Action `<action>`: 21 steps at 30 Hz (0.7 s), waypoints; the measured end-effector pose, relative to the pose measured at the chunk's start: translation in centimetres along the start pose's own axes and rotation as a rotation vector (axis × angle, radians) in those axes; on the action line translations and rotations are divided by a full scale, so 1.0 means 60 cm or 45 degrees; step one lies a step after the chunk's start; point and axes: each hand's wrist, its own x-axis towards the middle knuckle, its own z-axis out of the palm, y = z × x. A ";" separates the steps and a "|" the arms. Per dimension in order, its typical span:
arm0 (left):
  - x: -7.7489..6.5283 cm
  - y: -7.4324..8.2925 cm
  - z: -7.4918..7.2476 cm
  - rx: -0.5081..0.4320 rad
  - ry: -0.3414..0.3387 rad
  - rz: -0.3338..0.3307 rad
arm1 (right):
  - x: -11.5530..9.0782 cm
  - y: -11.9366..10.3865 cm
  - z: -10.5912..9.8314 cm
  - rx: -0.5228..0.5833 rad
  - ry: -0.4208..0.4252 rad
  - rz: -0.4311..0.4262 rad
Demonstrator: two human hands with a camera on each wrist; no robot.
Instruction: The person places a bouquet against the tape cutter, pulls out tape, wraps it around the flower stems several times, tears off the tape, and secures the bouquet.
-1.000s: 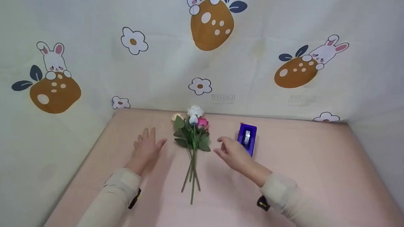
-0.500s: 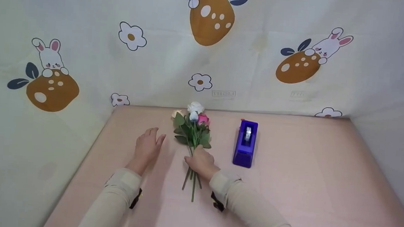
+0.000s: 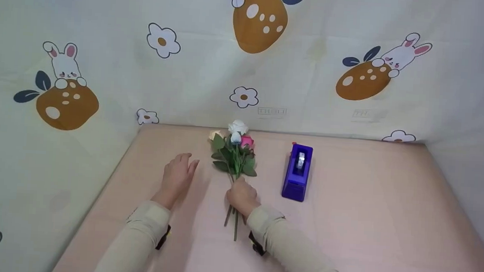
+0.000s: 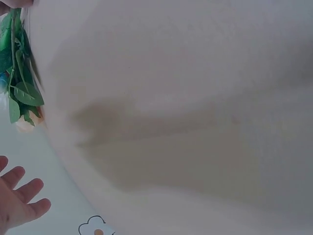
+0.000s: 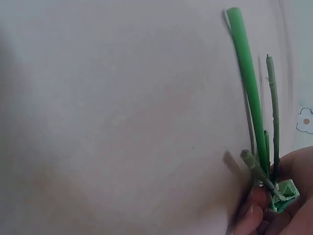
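A bunch of flowers (image 3: 234,152) with white, pink and cream blooms lies on the pink-covered table, blooms toward the back wall. Around its stems (image 5: 252,93) the right hand (image 3: 242,196) curls its fingers and thumb, just below the leaves; in the right wrist view the cut ends stick out past the fingers. Left of the bunch, apart from it, the left hand (image 3: 177,176) has its fingers extended and holds nothing. The left wrist view shows those spread fingers (image 4: 30,190) near the edge, with the leaves (image 4: 24,93) above them.
A blue tape dispenser (image 3: 297,173) with a roll of tape stands right of the flowers. The pink table cover (image 3: 367,211) runs back to a pale cloth wall (image 3: 195,78) printed with rabbits and daisies.
The right hand has moved left from beside the tape dispenser to the flowers and has taken hold of their stems. The left hand has stayed nearly in place.
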 end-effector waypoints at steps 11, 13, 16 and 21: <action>-0.003 -0.005 0.005 -0.010 0.003 -0.023 | 0.005 0.002 -0.014 0.153 -0.110 0.102; -0.005 -0.009 0.006 -0.013 0.016 -0.013 | 0.006 0.004 -0.018 0.222 -0.126 0.105; -0.008 -0.015 0.008 -0.008 0.040 0.008 | 0.009 0.010 -0.022 0.328 -0.162 0.111; -0.010 -0.021 0.006 -0.009 0.035 -0.004 | 0.015 0.022 -0.026 0.466 -0.209 0.142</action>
